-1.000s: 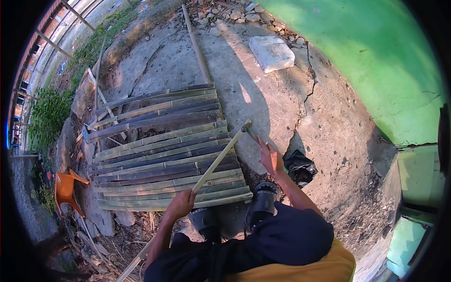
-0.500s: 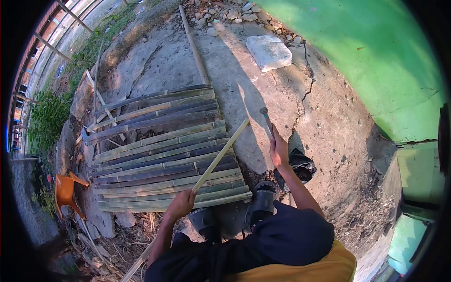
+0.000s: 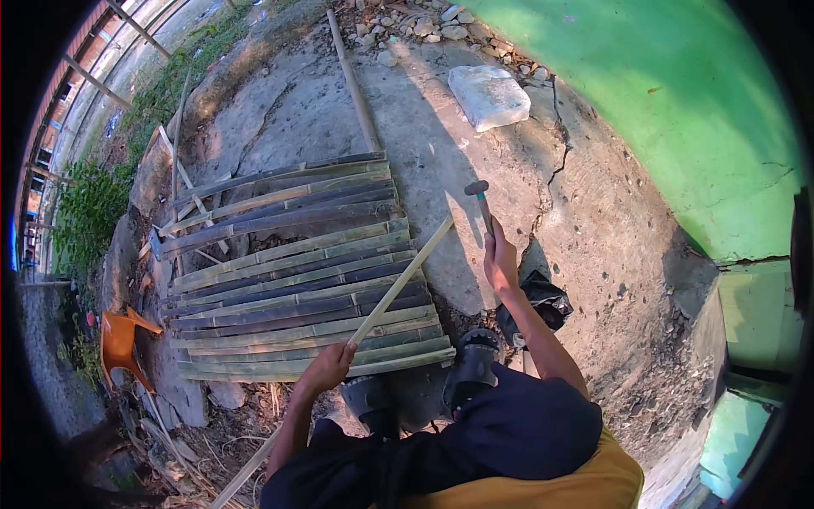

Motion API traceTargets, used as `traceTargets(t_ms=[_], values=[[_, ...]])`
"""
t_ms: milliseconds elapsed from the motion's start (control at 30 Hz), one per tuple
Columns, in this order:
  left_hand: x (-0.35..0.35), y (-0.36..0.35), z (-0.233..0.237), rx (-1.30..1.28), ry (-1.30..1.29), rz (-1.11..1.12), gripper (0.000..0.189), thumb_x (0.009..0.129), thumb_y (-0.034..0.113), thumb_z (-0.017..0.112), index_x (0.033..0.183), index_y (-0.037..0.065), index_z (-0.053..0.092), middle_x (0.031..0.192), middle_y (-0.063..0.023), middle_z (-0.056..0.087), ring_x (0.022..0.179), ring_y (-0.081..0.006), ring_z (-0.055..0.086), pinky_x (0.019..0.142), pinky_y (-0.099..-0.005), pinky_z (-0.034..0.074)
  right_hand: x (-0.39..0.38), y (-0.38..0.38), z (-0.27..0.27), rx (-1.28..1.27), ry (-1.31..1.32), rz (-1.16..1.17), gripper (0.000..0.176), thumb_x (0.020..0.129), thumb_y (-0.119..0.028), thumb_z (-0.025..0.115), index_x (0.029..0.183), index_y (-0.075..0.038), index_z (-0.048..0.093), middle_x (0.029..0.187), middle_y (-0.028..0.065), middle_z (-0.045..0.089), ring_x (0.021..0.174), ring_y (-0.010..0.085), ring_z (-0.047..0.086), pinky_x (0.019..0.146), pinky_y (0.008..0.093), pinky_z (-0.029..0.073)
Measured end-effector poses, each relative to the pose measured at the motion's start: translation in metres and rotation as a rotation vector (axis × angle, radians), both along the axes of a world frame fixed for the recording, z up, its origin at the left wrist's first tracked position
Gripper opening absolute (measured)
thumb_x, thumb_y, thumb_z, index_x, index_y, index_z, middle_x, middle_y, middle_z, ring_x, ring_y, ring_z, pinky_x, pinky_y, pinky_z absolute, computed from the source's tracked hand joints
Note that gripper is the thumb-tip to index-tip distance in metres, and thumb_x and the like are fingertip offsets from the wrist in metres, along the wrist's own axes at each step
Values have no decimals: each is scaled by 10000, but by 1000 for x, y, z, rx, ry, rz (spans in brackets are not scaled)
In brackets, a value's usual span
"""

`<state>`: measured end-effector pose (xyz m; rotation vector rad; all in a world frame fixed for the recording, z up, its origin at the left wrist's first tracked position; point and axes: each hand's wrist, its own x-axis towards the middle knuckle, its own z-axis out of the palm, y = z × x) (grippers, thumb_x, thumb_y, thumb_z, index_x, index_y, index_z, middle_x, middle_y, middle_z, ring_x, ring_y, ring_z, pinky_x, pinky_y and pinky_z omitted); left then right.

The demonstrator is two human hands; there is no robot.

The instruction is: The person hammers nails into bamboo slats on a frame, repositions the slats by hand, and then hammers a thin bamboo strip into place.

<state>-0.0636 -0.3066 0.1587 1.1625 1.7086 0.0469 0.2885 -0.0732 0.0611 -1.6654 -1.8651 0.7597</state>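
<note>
My left hand (image 3: 329, 367) is closed around a long bamboo strip (image 3: 398, 284), which slants up to the right above the slats and runs back down past my left forearm. In my right hand (image 3: 501, 259) is a hammer (image 3: 482, 198), gripped by the handle with its head pointing away from me, to the right of the strip's far end. Beneath the strip lies a panel of bamboo slats (image 3: 297, 297), several green and dark split pieces side by side, with a wider gap in the upper part.
A pale stone block (image 3: 489, 97) sits on the cracked concrete ahead. Beside my right shoe is a black plastic bag (image 3: 545, 304). An orange plastic chair (image 3: 119, 348) is at the left, a bamboo pole (image 3: 352, 85) beyond the panel, and a green wall (image 3: 678, 102) on the right.
The hammer has turned in my right hand, so its head now shows side-on and slightly higher. My left hand and the bamboo strip have hardly moved.
</note>
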Motion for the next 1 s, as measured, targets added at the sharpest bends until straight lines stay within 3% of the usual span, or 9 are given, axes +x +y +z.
traceTargets(t_ms=[100,233,333,467,600,667,700,800,1000], values=[[-1,-4,-8,-19,-20,11,528,1110,409,429,912,-48,604,743,-203,592,708,-342,566,702,-499,445,-6,-6,30,118,192,-39,473,1083,-156,505,1541,-52,448,718,153,582,556,237,570,545,389,445],[-3,-7,-18,19,-20,9,502,1112,390,437,903,-40,591,713,-170,566,677,-306,530,675,-490,425,-10,-15,9,41,267,-35,464,1082,-151,504,1532,-43,462,709,126,580,553,198,562,537,364,440],[1,-10,-19,22,8,-8,509,1110,400,434,935,-45,608,791,-245,611,768,-410,584,719,-531,445,0,-11,-17,-121,52,157,469,1058,-109,524,1522,-63,477,803,269,667,689,449,677,587,493,484],[6,-12,-21,23,34,-12,499,1103,400,437,983,-40,639,913,-340,659,913,-551,625,780,-592,465,-12,-15,10,-128,52,65,485,1052,-118,541,1530,-71,474,836,285,681,735,454,694,604,506,490],[4,-17,-28,40,26,3,489,1099,392,445,979,-37,647,913,-344,660,919,-561,623,783,-599,463,-13,-33,-14,158,189,44,503,1040,-141,566,1534,-91,484,878,291,703,781,458,706,645,522,509],[5,-12,-23,19,20,10,488,1097,391,447,982,-39,648,906,-348,656,924,-564,624,790,-609,464,-4,-31,-52,-34,-131,62,502,1042,-151,563,1531,-72,479,919,302,707,823,456,714,676,524,521],[5,-14,-22,18,22,8,488,1097,391,447,982,-39,648,906,-348,656,924,-564,624,790,-609,464,-2,-16,-47,-35,48,19,407,1062,-166,512,1453,-59,552,772,227,644,656,361,657,625,474,489],[2,-13,-27,49,27,23,474,1094,388,453,993,-32,649,887,-345,655,926,-568,625,786,-616,462,3,1,-6,-225,125,-99,417,1080,-200,499,1473,-63,521,749,158,631,649,259,637,623,438,481],[22,-26,-26,227,210,-33,346,1091,324,465,1068,14,618,827,-311,679,791,-560,642,685,-636,486,-5,-8,10,87,218,-161,458,1088,-174,480,1533,-70,451,711,208,615,574,343,614,551,456,450]])
